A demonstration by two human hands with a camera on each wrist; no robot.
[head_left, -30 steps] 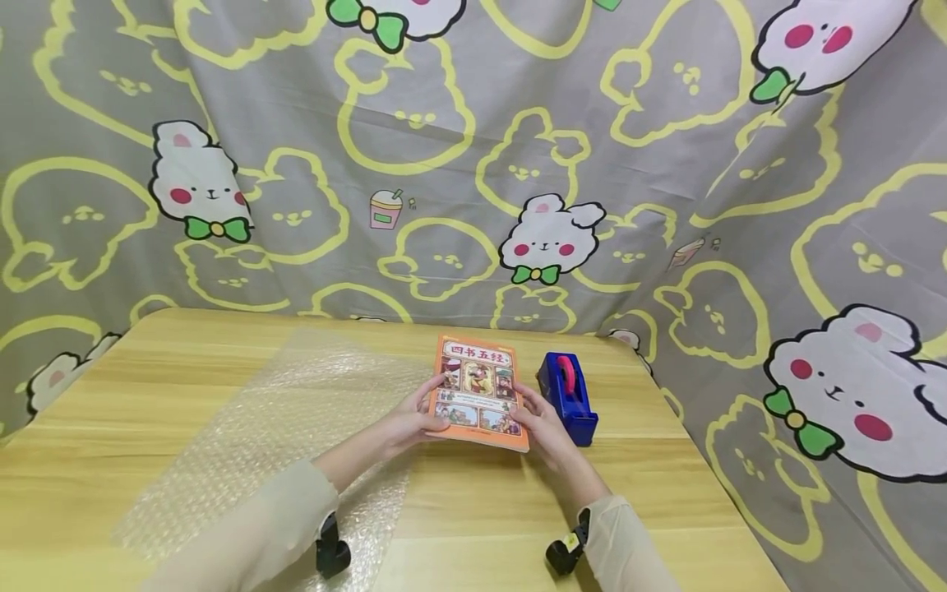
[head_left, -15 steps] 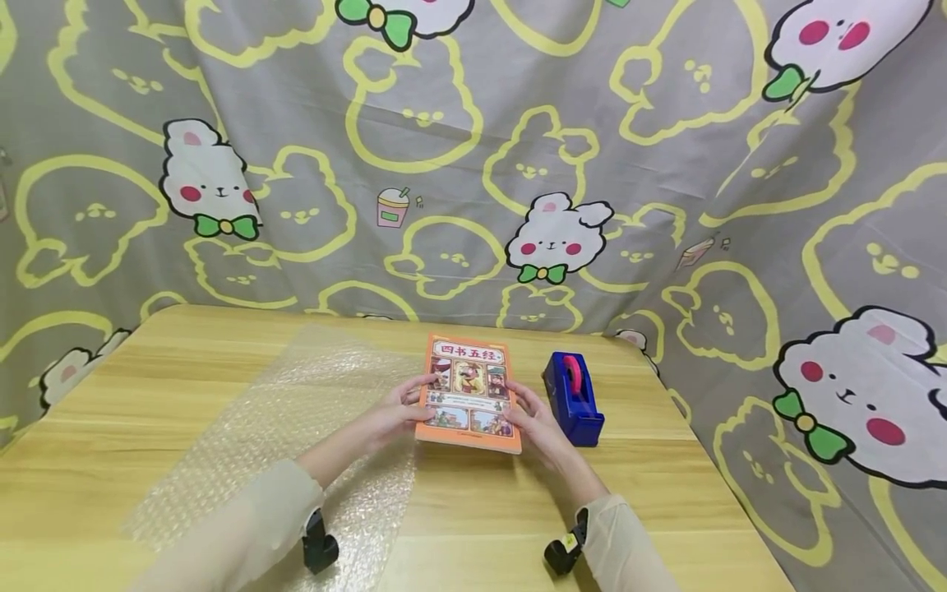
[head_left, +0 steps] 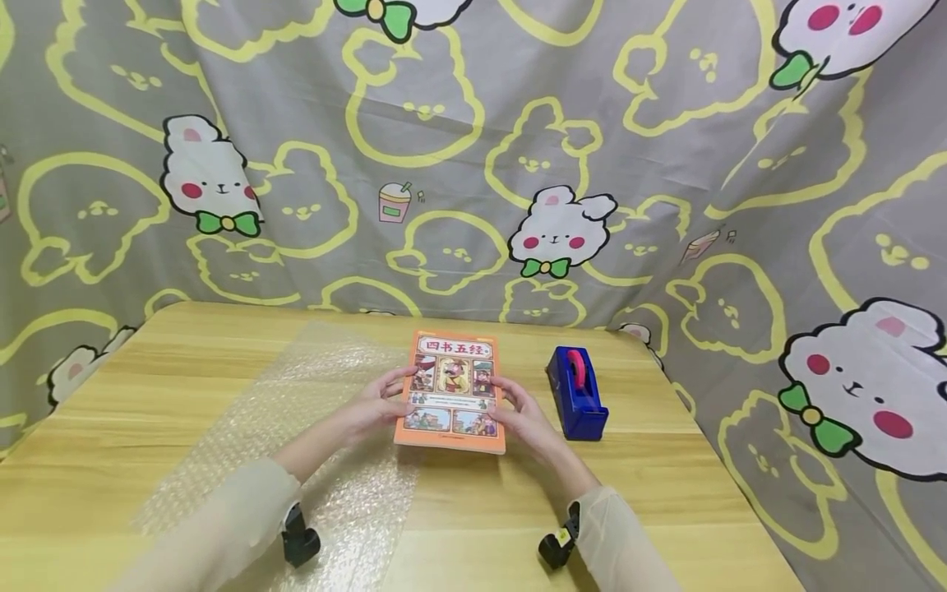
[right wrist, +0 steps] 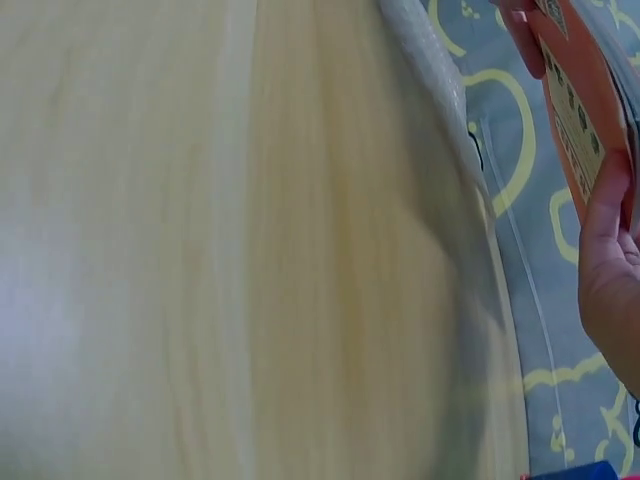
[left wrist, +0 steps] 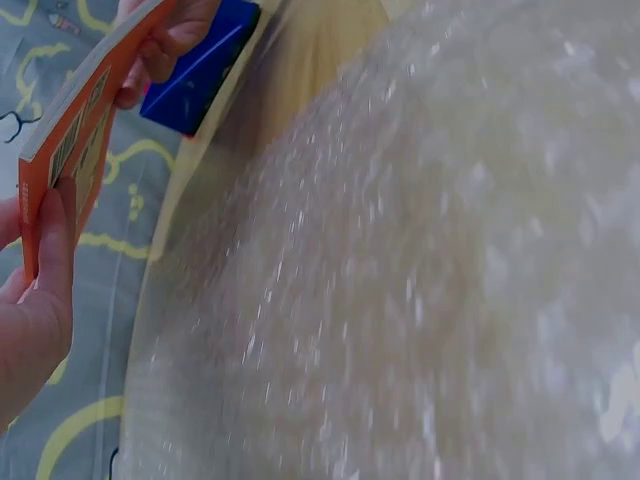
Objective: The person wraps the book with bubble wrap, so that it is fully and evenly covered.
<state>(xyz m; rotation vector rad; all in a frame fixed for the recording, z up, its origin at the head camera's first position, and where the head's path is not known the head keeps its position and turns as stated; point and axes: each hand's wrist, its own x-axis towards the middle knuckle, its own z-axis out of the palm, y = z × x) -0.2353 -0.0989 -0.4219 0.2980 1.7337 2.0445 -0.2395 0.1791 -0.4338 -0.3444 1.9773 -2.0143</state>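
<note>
An orange illustrated book (head_left: 450, 393) with Chinese characters on its cover is held up above the table, front face toward the head camera. My left hand (head_left: 372, 404) grips its left edge, thumb on the cover and fingers behind. On the opposite edge my right hand (head_left: 527, 413) holds it the same way. Both wrist views show fingers on the back cover, where a barcode is printed; in the left wrist view the book (left wrist: 85, 130) is seen nearly edge-on. A sheet of bubble wrap (head_left: 355, 501) lies flat on the table, beneath the left arm and partly under the book.
A blue tape dispenser (head_left: 579, 403) with a pink-red roll stands right of my right hand. The wooden table (head_left: 629, 501) ends at a grey patterned curtain (head_left: 311, 107) behind and at the right. Black cameras are strapped to both wrists.
Both hands have carried the book leftward, closer to the bubble wrap and farther from the tape dispenser. Their hold on it looks the same. The head view has shifted slightly.
</note>
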